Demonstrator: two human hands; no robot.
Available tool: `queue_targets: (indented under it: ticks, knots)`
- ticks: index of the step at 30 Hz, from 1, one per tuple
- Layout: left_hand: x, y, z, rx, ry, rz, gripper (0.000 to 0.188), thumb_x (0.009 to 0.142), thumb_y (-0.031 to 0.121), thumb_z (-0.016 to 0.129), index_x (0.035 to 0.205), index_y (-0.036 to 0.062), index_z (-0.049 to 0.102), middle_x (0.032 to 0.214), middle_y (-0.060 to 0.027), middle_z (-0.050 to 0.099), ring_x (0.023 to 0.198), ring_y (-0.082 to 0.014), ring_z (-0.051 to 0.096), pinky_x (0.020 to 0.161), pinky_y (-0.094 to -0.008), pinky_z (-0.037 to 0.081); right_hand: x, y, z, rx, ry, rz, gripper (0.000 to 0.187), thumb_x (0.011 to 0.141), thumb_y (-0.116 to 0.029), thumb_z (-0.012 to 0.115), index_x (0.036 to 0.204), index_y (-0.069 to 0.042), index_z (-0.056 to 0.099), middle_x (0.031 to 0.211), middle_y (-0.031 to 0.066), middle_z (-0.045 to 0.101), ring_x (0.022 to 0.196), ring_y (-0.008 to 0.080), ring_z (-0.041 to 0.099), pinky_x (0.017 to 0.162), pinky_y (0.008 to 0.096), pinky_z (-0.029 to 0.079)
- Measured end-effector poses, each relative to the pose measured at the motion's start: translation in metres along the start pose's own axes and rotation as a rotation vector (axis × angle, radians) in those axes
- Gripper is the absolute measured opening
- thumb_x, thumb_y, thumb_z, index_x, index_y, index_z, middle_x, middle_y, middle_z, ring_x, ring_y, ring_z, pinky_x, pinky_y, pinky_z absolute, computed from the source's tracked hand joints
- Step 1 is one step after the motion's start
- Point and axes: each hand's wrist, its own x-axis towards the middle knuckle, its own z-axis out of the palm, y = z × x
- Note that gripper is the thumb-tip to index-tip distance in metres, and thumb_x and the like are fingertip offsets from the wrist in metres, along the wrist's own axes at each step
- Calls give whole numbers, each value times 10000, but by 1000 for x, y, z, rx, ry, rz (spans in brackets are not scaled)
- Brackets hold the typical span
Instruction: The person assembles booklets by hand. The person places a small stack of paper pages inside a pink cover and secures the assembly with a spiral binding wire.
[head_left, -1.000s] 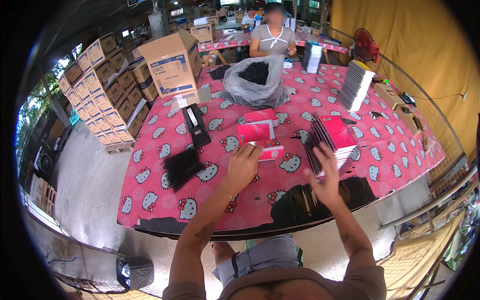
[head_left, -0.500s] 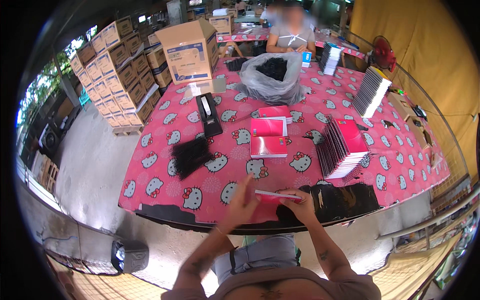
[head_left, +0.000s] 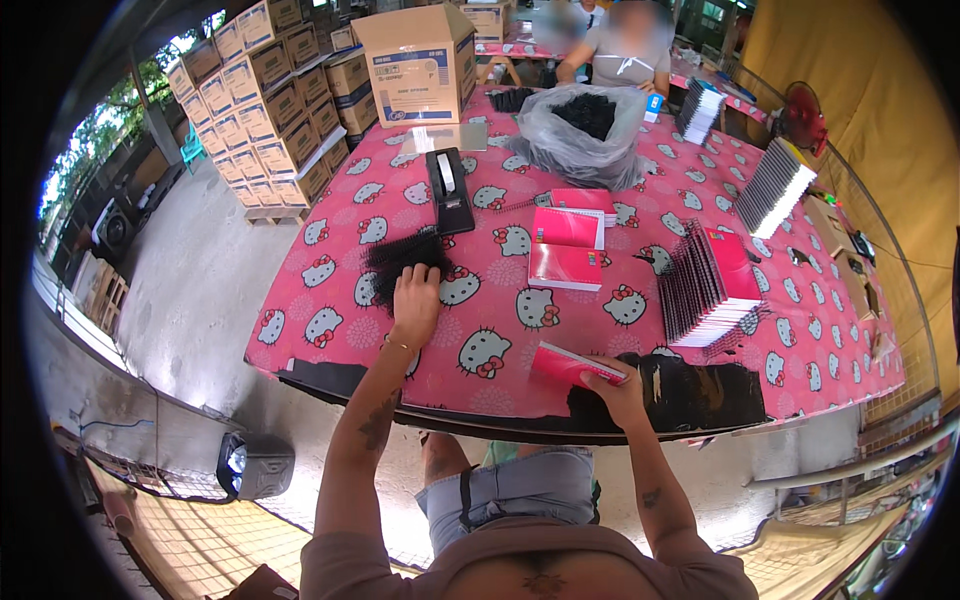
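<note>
My right hand (head_left: 616, 386) is closed round a thin pink-red notepad (head_left: 566, 366), held low over the near table edge with its white page edges showing. My left hand (head_left: 416, 298) reaches forward to a pile of black plastic binding coils (head_left: 402, 255); its bent fingers are pressed together on the near side of the pile, the fingertips partly lost against the black. Beyond, pink-red notebooks (head_left: 566, 268) lie in a short overlapping row at mid-table. To the right stands a stack of coil-bound pink-red notebooks (head_left: 708, 285).
A black tape dispenser (head_left: 450, 195) sits behind the coils. Farther back are a plastic bag (head_left: 545, 150) of black coils and an open carton (head_left: 420, 75). More notebook stacks (head_left: 775, 188) stand at right. Another person (head_left: 625, 60) sits across the table. Stacked cartons (head_left: 265, 110) rise at left.
My left hand has left the notepad and moved forward and left to the black coils. My right hand keeps the notepad, now tilted. The whole view has shifted slightly.
</note>
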Motion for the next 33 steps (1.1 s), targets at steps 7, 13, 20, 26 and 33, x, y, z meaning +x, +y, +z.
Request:
queue_targets:
  ticks: [7, 13, 20, 26, 33]
  knots:
    - [-9, 1, -10, 23, -31, -72, 302, 813, 117, 673, 1104, 47, 637, 1020, -104, 559, 933, -300, 566, 802, -409, 498, -2, 0, 1, -97, -29, -40, 284, 887, -83, 752, 1151, 11, 706, 1051, 47, 705, 962, 102, 620, 882, 257, 494]
    - [-22, 9, -16, 31, -1, -85, 327, 853, 150, 641, 1162, 44, 614, 1004, -106, 542, 945, -277, 552, 803, -403, 477, -5, 0, 1, -86, 2, -47, 293, 883, -92, 758, 1149, 17, 699, 1035, 45, 699, 949, 111, 622, 864, 263, 499]
    - [-12, 15, -27, -108, 193, -33, 338, 835, 118, 614, 1167, 51, 598, 1016, -112, 543, 957, -292, 555, 804, -400, 483, -4, 8, -1, -138, 47, -60, 280, 880, -94, 763, 1125, 24, 694, 1002, 37, 691, 929, 104, 621, 844, 260, 502]
    - [-21, 22, -29, 51, -134, 43, 315, 858, 148, 627, 1156, 52, 601, 1020, -120, 544, 1000, -303, 547, 821, -425, 475, -2, 7, 5, -89, -15, -84, 278, 886, -86, 754, 1131, 29, 691, 1020, 50, 697, 943, 104, 621, 853, 257, 497]
    - [-32, 26, -22, 139, -79, -3, 314, 841, 163, 632, 1130, 43, 601, 1033, -117, 549, 987, -295, 547, 821, -412, 455, -6, 9, 6, -65, -19, -115, 294, 908, -61, 721, 1188, 21, 687, 1094, 70, 705, 998, 108, 621, 893, 256, 491]
